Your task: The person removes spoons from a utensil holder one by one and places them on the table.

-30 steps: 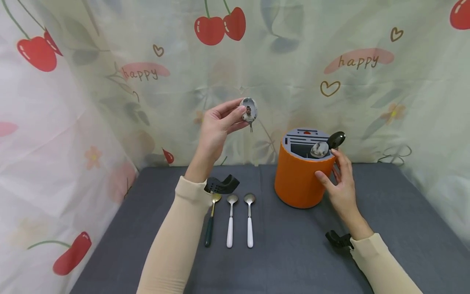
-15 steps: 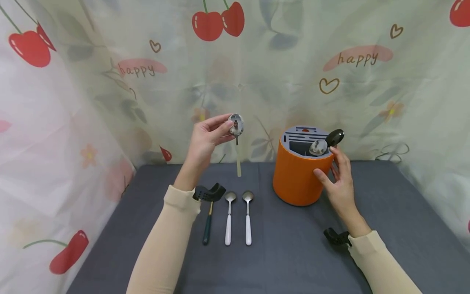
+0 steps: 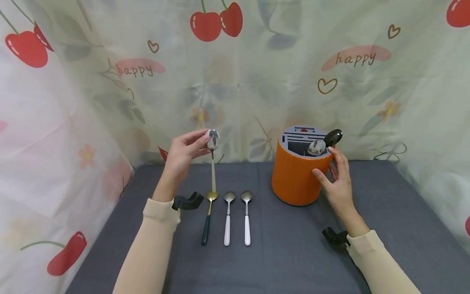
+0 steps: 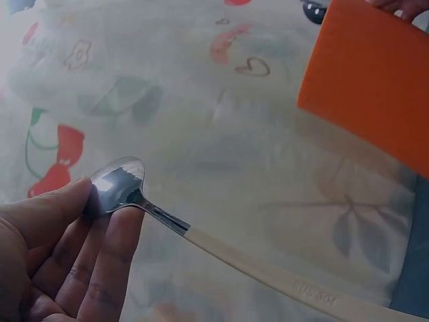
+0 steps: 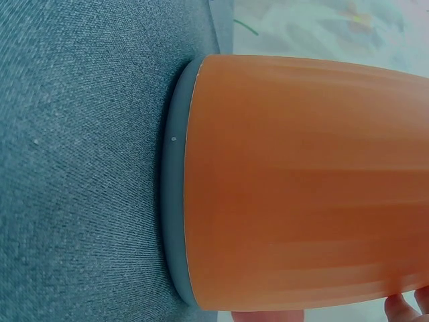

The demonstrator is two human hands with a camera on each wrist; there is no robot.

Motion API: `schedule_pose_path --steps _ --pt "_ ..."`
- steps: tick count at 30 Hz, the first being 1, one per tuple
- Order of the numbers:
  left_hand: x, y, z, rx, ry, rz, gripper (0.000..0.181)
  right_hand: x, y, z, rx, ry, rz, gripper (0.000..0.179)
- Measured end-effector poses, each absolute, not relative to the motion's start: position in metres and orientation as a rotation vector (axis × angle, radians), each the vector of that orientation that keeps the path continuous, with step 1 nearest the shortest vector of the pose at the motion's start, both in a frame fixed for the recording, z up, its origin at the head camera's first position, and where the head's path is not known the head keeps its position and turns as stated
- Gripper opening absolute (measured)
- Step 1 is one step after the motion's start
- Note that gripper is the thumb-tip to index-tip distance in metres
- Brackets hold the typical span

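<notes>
Head view: the left hand pinches a cream-handled metal spoon by its bowl, its length hanging down near the far edge of the grey table, left of the orange cylindrical holder the right hand touches with fingers apart.

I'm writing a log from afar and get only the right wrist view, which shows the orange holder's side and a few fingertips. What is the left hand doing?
Observer: The left hand pinches a cream-handled spoon by its bowl, with the handle pointing down.
Operator: I can't see the top of the holder. Does anything stick out of it?
Observer: Yes, a silver spoon bowl and a rounded black utensil end.
Operator: And is any cutlery lying on the table?
Observer: Three spoons in a row: a green-handled one and two white-handled ones.
</notes>
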State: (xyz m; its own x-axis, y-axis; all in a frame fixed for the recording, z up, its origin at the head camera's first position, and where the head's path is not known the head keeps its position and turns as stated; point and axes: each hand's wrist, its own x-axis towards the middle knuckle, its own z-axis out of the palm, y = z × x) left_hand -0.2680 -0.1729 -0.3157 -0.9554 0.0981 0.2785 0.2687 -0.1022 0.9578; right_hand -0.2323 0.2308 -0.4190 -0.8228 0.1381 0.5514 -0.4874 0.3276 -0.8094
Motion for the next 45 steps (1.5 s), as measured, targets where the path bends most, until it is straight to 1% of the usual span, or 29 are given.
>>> schedule_pose_path --steps 12,19,25,33,45 --pt "-0.264 -0.221 -0.336 -0.28 -2.126 -2.129 0.046 -0.221 0.224 -0.407 0.339 -2.044 1.527 0.07" --pt "-0.264 -0.243 -0.364 -0.156 -2.278 -2.064 0.048 -0.222 0.223 -0.409 0.351 -2.036 1.522 0.07" --pt "-0.262 -0.253 -0.385 -0.094 -2.36 -2.052 0.048 -0.222 0.224 -0.409 0.347 -2.04 1.519 0.07" --pt "-0.265 -0.262 -0.402 -0.044 -2.431 -2.033 0.048 -0.222 0.223 -0.408 0.331 -2.057 1.517 0.071" --pt "-0.269 -0.263 -0.435 -0.012 -2.502 -2.065 0.044 -0.221 0.223 -0.408 0.328 -2.057 1.524 0.071"
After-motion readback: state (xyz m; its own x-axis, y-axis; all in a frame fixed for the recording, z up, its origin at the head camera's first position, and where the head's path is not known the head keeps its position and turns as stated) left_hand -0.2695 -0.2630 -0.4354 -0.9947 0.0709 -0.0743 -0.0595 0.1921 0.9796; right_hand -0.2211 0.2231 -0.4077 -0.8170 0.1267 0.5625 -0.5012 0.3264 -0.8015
